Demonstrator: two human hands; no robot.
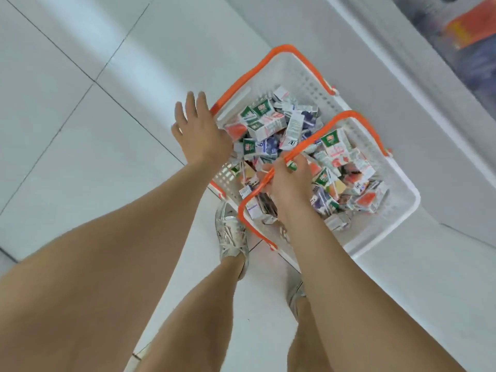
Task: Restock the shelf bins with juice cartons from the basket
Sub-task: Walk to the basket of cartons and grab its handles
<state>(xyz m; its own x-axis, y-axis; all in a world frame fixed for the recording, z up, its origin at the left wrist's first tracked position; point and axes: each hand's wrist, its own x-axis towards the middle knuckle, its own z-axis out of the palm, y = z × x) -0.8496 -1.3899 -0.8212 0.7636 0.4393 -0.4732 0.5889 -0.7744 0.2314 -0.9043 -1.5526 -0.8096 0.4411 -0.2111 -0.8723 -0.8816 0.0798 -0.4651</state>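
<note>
Tallies first: we count one basket point(300, 73), two orange handles, two arms and two shoes, while the juice cartons point(268, 124) inside it are heaped too thickly for us to number. The basket stands on the tiled floor point(80, 130), just beyond the person's feet, and every carton we see lies within its walls. The right grip point(287, 181) is clamped round the near handle point(349, 114), fingers curled under the strap where it rises over the heap. The left grip point(200, 130) is spread apart, fingers straight and palm down, over the basket's left rim beside the end of the far handle point(290, 48); we cannot tell whether it touches either one. Its thumb is hidden from us. The left shoe point(230, 232) shows almost whole, the other is mostly covered by the right forearm, and the basket's near wall is hidden behind that arm too. At the upper right a blurred orange patch point(472, 25) sits past a pale ledge, and we cannot make out what it is. The basket is white plastic pierced with rows of small holes; the handles are thin, bowed straps. The cartons are small, boxy and printed in green, red and purple, several crumpled. The shoes look silvery and glossy, and the floor tiles are smooth, pale squares with dark joints.
</note>
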